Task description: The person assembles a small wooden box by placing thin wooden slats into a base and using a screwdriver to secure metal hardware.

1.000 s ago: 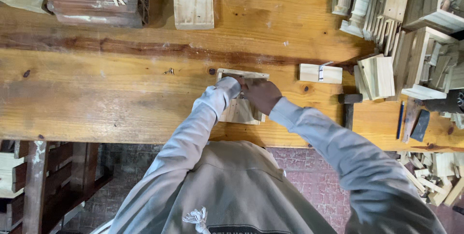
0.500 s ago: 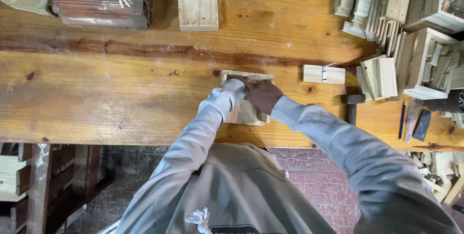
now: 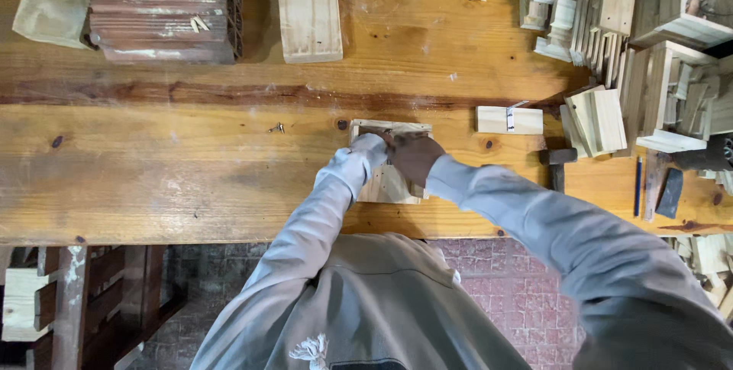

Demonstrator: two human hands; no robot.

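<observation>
As a second ago, both hands stay on the small wooden panel [image 3: 385,184] near the surface's [image 3: 153,179] front edge. The left hand [image 3: 369,145] is sleeve-covered and the right hand [image 3: 412,156] presses its top; how the fingers lie I cannot tell. Right lies one small block [image 3: 509,119]; far off, one plank [image 3: 308,7].

To the left of both hands the surface [image 3: 153,171] lies open, broken only by a small screw [image 3: 276,128] lying near the wooden frame [image 3: 389,183]. Farther back a pale plank [image 3: 308,7] and a stack of reddish boards [image 3: 156,7] take up the far edge. On the right a small block [image 3: 509,119] sits close by, and beyond it piled wooden parts [image 3: 611,49] crowd the way.
</observation>
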